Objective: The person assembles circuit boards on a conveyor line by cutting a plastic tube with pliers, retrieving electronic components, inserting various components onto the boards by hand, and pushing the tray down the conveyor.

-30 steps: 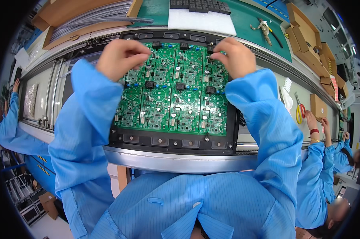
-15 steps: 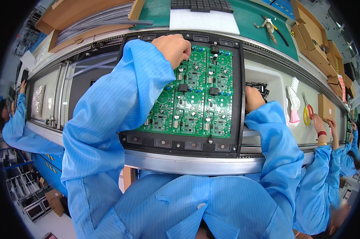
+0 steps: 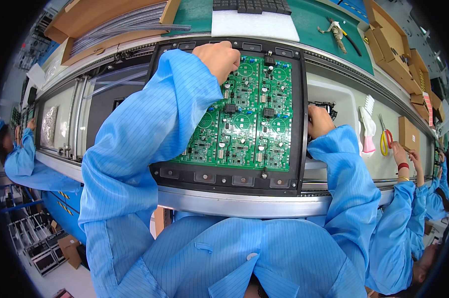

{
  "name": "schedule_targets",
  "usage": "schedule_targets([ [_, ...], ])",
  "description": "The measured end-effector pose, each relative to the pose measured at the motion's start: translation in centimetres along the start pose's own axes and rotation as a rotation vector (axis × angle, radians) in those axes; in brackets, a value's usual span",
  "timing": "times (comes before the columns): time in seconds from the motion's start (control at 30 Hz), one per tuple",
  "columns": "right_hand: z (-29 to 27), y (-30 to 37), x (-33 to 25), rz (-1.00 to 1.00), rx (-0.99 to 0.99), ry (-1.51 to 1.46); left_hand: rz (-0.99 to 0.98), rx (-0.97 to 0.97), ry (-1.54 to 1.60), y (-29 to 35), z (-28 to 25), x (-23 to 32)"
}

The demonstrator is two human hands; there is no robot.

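A green circuit board panel (image 3: pixel 242 130) of several joined sections lies in a black frame (image 3: pixel 229 183) in front of me. Small black blocks, blue parts and white circle outlines show on it. My left hand (image 3: pixel 218 59) is curled over the board's far left corner, its fingertips pointing down and hidden behind the knuckles. Just past the frame's right edge, my right hand (image 3: pixel 320 120) reaches into a white bin (image 3: pixel 339 90) beside black parts (image 3: pixel 327 108). Its fingers bend inward, and I cannot see what is between them.
White foam (image 3: pixel 254 26) bears black blocks at the back, beside wrapped pliers (image 3: pixel 339 37). A cardboard box (image 3: pixel 120 27) holds grey tubes. To the right are scissors (image 3: pixel 384 139), a small brown box (image 3: pixel 408 134) and a co-worker's hands (image 3: pixel 402 156). Another person (image 3: pixel 21 159) is at far left.
My right hand has shifted slightly and more of its fingers shows beside the frame. The left hand stays over the same corner. The far-left co-worker's hands have moved.
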State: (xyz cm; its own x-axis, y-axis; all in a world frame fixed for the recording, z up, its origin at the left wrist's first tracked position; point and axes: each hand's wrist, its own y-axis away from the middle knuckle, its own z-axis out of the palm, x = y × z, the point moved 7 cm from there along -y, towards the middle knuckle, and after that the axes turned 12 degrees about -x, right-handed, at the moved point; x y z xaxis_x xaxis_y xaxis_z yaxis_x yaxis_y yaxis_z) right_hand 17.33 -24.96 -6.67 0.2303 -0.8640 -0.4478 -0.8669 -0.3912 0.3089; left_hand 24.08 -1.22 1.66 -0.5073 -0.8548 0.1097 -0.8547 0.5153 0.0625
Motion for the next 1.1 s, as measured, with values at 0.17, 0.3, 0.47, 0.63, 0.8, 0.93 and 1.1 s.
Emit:
schedule_targets([
  [0.17,0.0,-0.1,0.2,-0.041,0.022,-0.014,0.015,-0.006,0.006,0.1,0.1,0.2],
  [0.3,-0.4,0.1,0.1,-0.089,0.058,0.0,0.006,-0.03,-0.066,-0.1,0.0,1.0],
  [0.47,-2.2,0.8,2.0,0.094,0.095,-0.284,0.036,-0.095,-0.286,-0.8,0.8,2.4],
  [0.63,-4.7,1.3,2.2,-0.011,0.294,-0.714,0.012,0.071,0.09,2.4,-1.9,-0.4],
  [0.8,-5.9,2.2,0.7,-0.059,0.324,-0.878,-0.111,0.248,0.438,10.2,-4.2,-8.9],
  [0.93,-7.4,2.1,-2.4,-0.245,0.313,-0.939,-0.498,0.065,0.16,19.5,0.8,-18.6],
  [1.1,-7.5,-1.6,-7.2,-0.257,0.081,-0.934,-0.573,-0.249,0.234,23.4,9.0,-19.6],
])
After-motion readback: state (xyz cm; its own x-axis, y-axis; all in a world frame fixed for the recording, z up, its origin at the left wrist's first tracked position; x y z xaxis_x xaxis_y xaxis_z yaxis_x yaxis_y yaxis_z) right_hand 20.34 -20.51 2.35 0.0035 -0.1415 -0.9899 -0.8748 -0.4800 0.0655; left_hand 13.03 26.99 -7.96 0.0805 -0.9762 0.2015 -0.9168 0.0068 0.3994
